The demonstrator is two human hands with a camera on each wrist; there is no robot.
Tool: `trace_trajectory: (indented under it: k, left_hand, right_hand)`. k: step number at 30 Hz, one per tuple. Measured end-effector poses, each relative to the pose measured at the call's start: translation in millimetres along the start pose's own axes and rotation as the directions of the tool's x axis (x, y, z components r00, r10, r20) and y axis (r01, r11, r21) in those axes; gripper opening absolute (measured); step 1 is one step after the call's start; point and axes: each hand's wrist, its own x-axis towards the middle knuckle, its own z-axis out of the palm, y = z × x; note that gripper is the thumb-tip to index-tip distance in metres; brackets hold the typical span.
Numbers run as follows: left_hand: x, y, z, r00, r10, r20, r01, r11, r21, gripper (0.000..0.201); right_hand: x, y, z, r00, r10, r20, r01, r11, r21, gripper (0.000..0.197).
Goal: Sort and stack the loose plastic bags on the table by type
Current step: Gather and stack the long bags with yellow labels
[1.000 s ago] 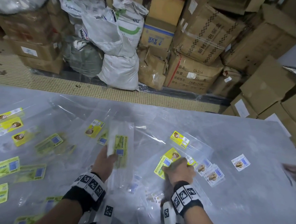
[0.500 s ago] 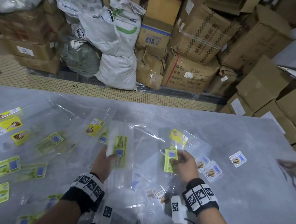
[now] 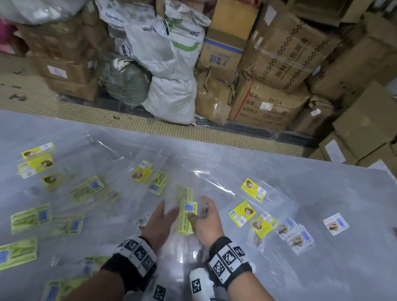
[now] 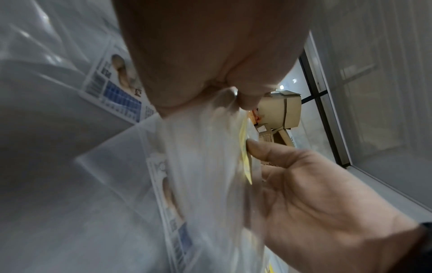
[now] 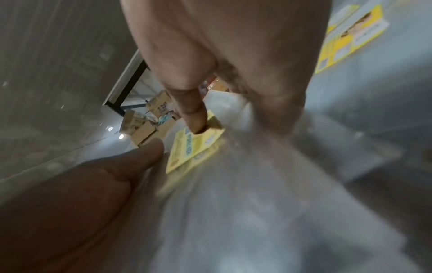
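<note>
Left hand [image 3: 163, 220] grips bag stack [image 3: 187, 216] above table [image 3: 325, 262] centre; right hand [image 3: 206, 221] pinches label edge, thumb on top. Thin film, likely light, limp, slippery; best pinched at stiffer label.

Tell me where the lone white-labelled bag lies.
In the head view the white-labelled bag lies apart at the table's far right, beyond the overlapping white-labelled bags.
</note>
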Motion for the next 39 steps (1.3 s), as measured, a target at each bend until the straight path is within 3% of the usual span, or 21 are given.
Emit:
trace_trajectory:
  k: [2, 4, 6, 9, 11, 13, 15, 16, 18, 22, 25, 28, 32, 36, 39]
  left_hand:
    - [0.9, -1.1, -1.6, 1.000, -0.001, 0.004, 0.001, 0.996, 0.095, 0.039]
    - [2.1, 0.4, -0.9, 0.998, 0.022, 0.059, -0.029, 0.992, 0.119, 0.025]
    - [0.2, 4.2, 5.0, 0.992, 0.044, 0.115, -0.060, 0.989, 0.138, 0.024]
    - [8.7, 0.2, 8.1, 0.968, 0.118, 0.220, -0.183, 0.935, 0.303, 0.044]
    - [15.7, 4.0, 9.1, 0.948, 0.185, 0.260, -0.293, 0.825, 0.483, 0.034]
    - [29.8, 5.7, 1.4, 0.922, 0.347, 0.173, -0.374, 0.675, 0.636, 0.029]
    - [43.3, 7.1, -11.5, 0.897, 0.431, 0.099, -0.308, 0.448, 0.839, 0.034]
    - [46.5, 8.9, -16.8, 0.930, 0.361, 0.068, -0.205, 0.357, 0.911, 0.048]
    - [49.0, 9.3, -24.3, 0.980, 0.197, 0.014, -0.075, 0.309, 0.948, 0.063]
    - [49.5, 3.2, -27.7, 0.979, 0.199, 0.037, -0.080, 0.214, 0.974, 0.055]
    - [47.5, 1.0, -30.4, 0.977, 0.201, 0.072, -0.115, 0.211, 0.971, 0.045]
    - [45.4, 4.1, -32.7, 0.974, 0.198, 0.107, -0.161, 0.279, 0.947, 0.047]
    - [41.7, 18.7, -36.1, 0.970, 0.234, 0.062, -0.142, 0.344, 0.928, 0.038]
    - [32.7, 30.3, -35.4, 0.943, 0.332, -0.024, -0.153, 0.498, 0.854, 0.037]
    - [23.5, 35.7, -22.8, 0.920, 0.391, 0.007, -0.239, 0.549, 0.801, 0.032]
  right_hand:
    - [-4.9, -5.7, -0.8, 0.998, 0.060, 0.015, -0.061, 0.992, 0.109, 0.068]
    - [-10.1, -14.4, -6.4, 0.994, 0.096, 0.046, -0.104, 0.973, 0.208, 0.046]
    - [-9.3, -15.6, -15.7, 0.991, 0.117, 0.060, -0.128, 0.964, 0.235, 0.029]
    - [-6.9, -15.5, -31.6, 0.989, 0.130, 0.075, -0.145, 0.955, 0.258, 0.030]
    - [-4.3, -13.1, -41.7, 0.990, 0.126, 0.062, -0.138, 0.957, 0.255, 0.030]
    - [-1.7, -10.7, -53.0, 0.991, 0.132, 0.037, -0.137, 0.964, 0.229, 0.032]
    - [-0.1, -10.9, -65.2, 0.990, 0.137, 0.008, -0.136, 0.970, 0.199, 0.030]
    - [0.8, -12.3, -70.3, 0.990, 0.143, -0.007, -0.139, 0.971, 0.195, 0.029]
    - [3.4, -12.9, -77.3, 0.986, 0.161, -0.032, -0.150, 0.962, 0.226, 0.037]
    - [10.6, -7.0, -80.5, 0.979, 0.201, -0.034, -0.187, 0.949, 0.254, 0.040]
    - [13.2, -3.6, -80.6, 0.974, 0.224, -0.017, -0.213, 0.943, 0.255, 0.039]
    - [14.6, -4.4, -79.0, 0.973, 0.232, 0.001, -0.225, 0.942, 0.250, 0.035]
    - [16.4, -5.2, -77.7, 0.976, 0.218, 0.013, -0.215, 0.947, 0.238, 0.033]
    - [18.1, -5.0, -74.3, 0.980, 0.199, 0.031, -0.201, 0.957, 0.210, 0.024]
    - [19.1, -5.5, -66.4, 0.980, 0.186, 0.063, -0.195, 0.962, 0.192, 0.027]
